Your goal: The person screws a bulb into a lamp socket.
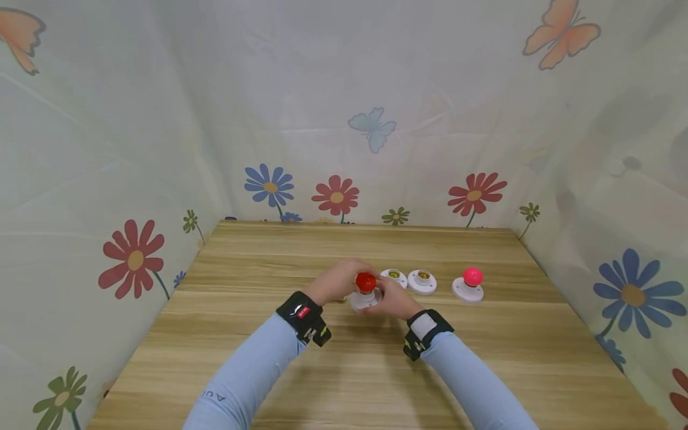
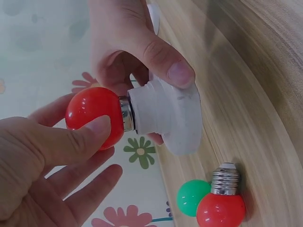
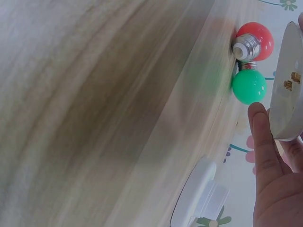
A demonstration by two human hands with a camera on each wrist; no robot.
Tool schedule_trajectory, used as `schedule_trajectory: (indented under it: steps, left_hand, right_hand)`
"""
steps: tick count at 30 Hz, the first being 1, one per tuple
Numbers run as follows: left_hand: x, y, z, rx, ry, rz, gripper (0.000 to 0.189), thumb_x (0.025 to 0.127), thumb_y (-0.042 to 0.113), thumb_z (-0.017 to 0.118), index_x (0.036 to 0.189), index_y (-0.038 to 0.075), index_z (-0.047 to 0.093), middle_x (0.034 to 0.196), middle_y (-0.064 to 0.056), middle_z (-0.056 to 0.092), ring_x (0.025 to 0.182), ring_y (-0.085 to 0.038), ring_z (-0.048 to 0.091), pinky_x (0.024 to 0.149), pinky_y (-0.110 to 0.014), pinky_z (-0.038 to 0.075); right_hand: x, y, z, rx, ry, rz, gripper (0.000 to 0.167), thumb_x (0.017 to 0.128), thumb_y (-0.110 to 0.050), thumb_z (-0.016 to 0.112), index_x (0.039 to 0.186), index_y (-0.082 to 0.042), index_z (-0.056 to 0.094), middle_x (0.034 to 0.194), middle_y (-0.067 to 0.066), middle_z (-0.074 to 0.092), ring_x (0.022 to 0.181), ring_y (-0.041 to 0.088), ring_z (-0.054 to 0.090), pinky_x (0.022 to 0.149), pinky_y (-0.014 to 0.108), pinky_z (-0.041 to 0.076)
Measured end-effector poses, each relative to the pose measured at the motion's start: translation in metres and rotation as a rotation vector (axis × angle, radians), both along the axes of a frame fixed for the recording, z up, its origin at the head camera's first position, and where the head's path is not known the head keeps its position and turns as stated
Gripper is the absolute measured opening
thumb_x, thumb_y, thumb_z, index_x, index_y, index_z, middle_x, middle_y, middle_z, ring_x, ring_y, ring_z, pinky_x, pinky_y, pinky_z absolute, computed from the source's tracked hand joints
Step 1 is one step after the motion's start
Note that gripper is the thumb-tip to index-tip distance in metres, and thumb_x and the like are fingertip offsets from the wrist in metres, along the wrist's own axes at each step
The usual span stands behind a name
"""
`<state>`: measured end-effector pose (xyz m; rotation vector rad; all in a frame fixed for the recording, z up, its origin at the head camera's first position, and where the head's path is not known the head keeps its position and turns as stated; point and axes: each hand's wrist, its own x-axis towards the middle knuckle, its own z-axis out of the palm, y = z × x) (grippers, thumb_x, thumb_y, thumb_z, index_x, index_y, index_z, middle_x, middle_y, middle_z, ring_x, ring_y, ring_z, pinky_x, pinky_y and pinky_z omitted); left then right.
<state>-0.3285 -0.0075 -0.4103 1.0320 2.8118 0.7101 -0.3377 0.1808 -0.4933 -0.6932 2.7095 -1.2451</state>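
My left hand (image 2: 71, 151) pinches a red light bulb (image 2: 92, 111) between thumb and fingers. The bulb's metal base sits partly inside the collar of a white lamp socket (image 2: 173, 118). Gripping that socket by its round base is my right hand (image 1: 396, 300), its thumb over the base in the left wrist view. In the right wrist view the socket's underside shows two small brass-coloured fittings, and the base is raised off the table. The head view has both hands close together around the bulb and socket.
Two white sockets (image 1: 422, 282) stand beside the right hand. Farther right, a pinkish-red bulb (image 1: 473, 276) sits in another socket. A loose red bulb (image 2: 221, 209) and a green bulb (image 2: 193, 197) lie on the wooden table (image 1: 258, 251). A flowered curtain surrounds the table.
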Motion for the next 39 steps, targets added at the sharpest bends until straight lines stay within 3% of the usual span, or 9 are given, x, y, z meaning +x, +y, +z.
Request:
schedule_trajectory:
  steps: [4, 13, 17, 22, 27, 30, 35, 39]
  left_hand:
    - [0.001, 0.001, -0.001, -0.016, 0.001, 0.013, 0.052, 0.082, -0.009, 0.068, 0.123, 0.022, 0.066, 0.124, 0.002, 0.065, 0.108, -0.017, 0.06, 0.096, -0.035, 0.051]
    - [0.004, 0.008, 0.001, -0.079, -0.044, 0.115, 0.048, 0.08, 0.012, 0.079, 0.124, 0.025, 0.063, 0.123, -0.004, 0.059, 0.099, -0.019, 0.057, 0.078, -0.029, 0.056]
    - [0.006, 0.008, 0.002, -0.091, -0.041, 0.12, 0.048, 0.081, 0.013, 0.079, 0.124, 0.024, 0.062, 0.123, -0.005, 0.058, 0.099, -0.019, 0.057, 0.077, -0.028, 0.056]
    - [0.005, 0.006, 0.003, -0.062, -0.046, 0.086, 0.052, 0.081, 0.006, 0.077, 0.127, 0.025, 0.062, 0.129, -0.005, 0.056, 0.105, -0.02, 0.057, 0.084, -0.031, 0.056]
    - [0.001, 0.003, 0.002, -0.074, 0.027, -0.011, 0.052, 0.084, -0.004, 0.069, 0.127, 0.025, 0.064, 0.132, 0.0, 0.059, 0.113, -0.019, 0.057, 0.095, -0.033, 0.051]
    - [0.001, 0.004, 0.0, -0.089, 0.053, -0.027, 0.05, 0.086, -0.006, 0.066, 0.126, 0.024, 0.065, 0.128, 0.0, 0.061, 0.11, -0.018, 0.058, 0.095, -0.032, 0.052]
    - [0.0, 0.008, -0.002, -0.113, 0.021, 0.018, 0.043, 0.09, 0.01, 0.068, 0.13, 0.021, 0.06, 0.125, -0.003, 0.059, 0.102, -0.016, 0.058, 0.087, -0.028, 0.053]
    - [0.001, 0.01, -0.004, -0.116, -0.008, 0.089, 0.045, 0.086, 0.03, 0.073, 0.127, 0.018, 0.059, 0.118, -0.004, 0.057, 0.095, -0.016, 0.057, 0.081, -0.027, 0.054]
  right_hand:
    - [0.0, 0.0, -0.001, -0.012, -0.005, 0.017, 0.067, 0.067, -0.033, 0.088, 0.124, -0.01, 0.061, 0.112, 0.006, 0.069, 0.098, 0.018, 0.061, 0.092, 0.044, 0.048]
    - [0.001, 0.001, -0.002, 0.025, 0.009, 0.006, 0.072, 0.066, -0.035, 0.089, 0.126, -0.011, 0.06, 0.118, 0.005, 0.067, 0.1, 0.02, 0.061, 0.091, 0.046, 0.049]
    - [0.001, 0.002, -0.002, 0.044, -0.002, -0.009, 0.072, 0.065, -0.039, 0.089, 0.125, -0.011, 0.061, 0.117, 0.004, 0.067, 0.099, 0.019, 0.061, 0.091, 0.045, 0.05]
    - [0.001, 0.002, -0.001, 0.03, 0.017, 0.005, 0.07, 0.065, -0.038, 0.089, 0.123, -0.01, 0.062, 0.116, 0.004, 0.067, 0.099, 0.019, 0.061, 0.09, 0.044, 0.05]
    - [0.002, 0.003, 0.002, -0.006, -0.025, -0.006, 0.067, 0.066, -0.036, 0.089, 0.121, -0.008, 0.063, 0.112, 0.007, 0.068, 0.097, 0.02, 0.061, 0.091, 0.045, 0.048]
    - [0.002, 0.004, 0.001, -0.007, -0.049, -0.016, 0.07, 0.066, -0.037, 0.089, 0.123, -0.008, 0.061, 0.113, 0.007, 0.068, 0.098, 0.019, 0.061, 0.093, 0.045, 0.047]
    - [0.003, 0.003, 0.0, -0.01, -0.012, 0.007, 0.073, 0.066, -0.035, 0.089, 0.127, -0.008, 0.059, 0.118, 0.006, 0.067, 0.102, 0.018, 0.061, 0.095, 0.043, 0.047]
    - [0.004, 0.001, 0.0, -0.001, 0.0, 0.016, 0.07, 0.067, -0.033, 0.089, 0.125, -0.008, 0.061, 0.117, 0.005, 0.067, 0.1, 0.017, 0.061, 0.091, 0.042, 0.05]
